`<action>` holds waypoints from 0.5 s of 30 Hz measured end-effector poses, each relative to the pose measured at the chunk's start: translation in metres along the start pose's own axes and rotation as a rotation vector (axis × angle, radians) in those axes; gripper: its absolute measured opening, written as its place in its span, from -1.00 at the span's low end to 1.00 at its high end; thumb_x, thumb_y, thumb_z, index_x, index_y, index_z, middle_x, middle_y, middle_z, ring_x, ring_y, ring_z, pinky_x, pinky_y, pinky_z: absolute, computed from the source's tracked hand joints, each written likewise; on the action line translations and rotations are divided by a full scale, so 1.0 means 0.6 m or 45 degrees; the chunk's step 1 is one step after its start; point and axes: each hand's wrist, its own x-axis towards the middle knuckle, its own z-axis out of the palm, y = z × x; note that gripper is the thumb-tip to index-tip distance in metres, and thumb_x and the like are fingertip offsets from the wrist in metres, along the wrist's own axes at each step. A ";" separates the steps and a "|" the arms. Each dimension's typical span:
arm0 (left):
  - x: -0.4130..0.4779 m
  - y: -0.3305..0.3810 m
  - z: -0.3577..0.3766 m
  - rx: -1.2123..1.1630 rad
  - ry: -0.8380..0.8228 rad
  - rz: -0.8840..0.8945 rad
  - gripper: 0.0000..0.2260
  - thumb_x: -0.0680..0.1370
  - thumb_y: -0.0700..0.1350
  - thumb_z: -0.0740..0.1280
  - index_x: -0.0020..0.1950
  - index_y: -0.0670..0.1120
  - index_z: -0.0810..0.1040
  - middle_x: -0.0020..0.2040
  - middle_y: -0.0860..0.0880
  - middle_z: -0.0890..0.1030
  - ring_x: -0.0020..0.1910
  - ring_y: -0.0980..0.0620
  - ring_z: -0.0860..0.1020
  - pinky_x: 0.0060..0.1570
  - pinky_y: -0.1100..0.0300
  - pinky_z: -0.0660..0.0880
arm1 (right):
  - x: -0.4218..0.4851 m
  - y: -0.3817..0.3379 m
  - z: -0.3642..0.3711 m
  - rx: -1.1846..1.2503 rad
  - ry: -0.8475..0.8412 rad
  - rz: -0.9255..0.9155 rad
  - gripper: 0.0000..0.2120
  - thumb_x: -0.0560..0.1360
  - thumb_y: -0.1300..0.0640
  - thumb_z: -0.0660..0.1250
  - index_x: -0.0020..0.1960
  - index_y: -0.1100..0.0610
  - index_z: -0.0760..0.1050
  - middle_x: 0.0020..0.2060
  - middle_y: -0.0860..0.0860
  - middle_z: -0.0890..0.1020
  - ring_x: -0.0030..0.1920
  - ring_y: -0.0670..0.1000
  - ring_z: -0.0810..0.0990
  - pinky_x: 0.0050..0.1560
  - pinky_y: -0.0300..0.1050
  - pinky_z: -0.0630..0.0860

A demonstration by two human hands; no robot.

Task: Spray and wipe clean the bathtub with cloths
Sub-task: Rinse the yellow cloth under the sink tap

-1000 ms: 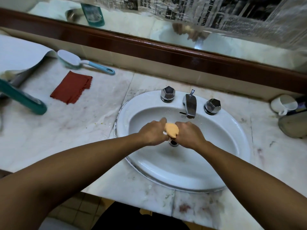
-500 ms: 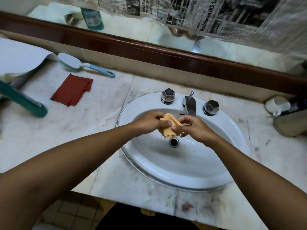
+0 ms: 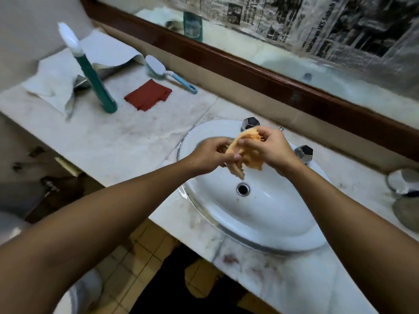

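A wet orange cloth [image 3: 249,155] hangs crumpled above the white sink [image 3: 260,214], held between both hands. My left hand [image 3: 210,157] pinches its left edge with fingers and thumb. My right hand [image 3: 269,148] grips its upper right part, fingers curled into the fabric. Both hands are over the back of the basin, in front of the taps. A red cloth [image 3: 147,95] lies flat on the marble counter [image 3: 118,134] to the left. A teal spray bottle [image 3: 90,71] with a white head stands beside it.
A scrub brush [image 3: 163,72] with a blue handle lies behind the red cloth. Two chrome tap knobs [image 3: 250,123] [image 3: 303,152] flank the spout, which my right hand hides. A white cup [image 3: 403,181] sits at the right edge. A newspaper-covered mirror runs along the back.
The cloth went from a tight wrung ball over the drain to being pulled open and lifted toward the taps. The view swung left, showing more of the counter and the bottle.
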 end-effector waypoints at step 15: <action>-0.417 -0.045 -0.108 -0.414 0.948 -0.200 -0.89 0.67 -0.27 0.22 0.08 -0.06 0.39 -0.16 -0.08 0.52 -0.29 0.08 0.50 -0.31 0.20 0.42 | -0.086 -0.147 0.354 -0.025 -0.951 -0.014 -0.84 0.50 0.20 0.49 0.08 0.17 0.68 -0.07 0.13 0.74 -0.08 0.08 0.69 -0.07 -0.04 0.61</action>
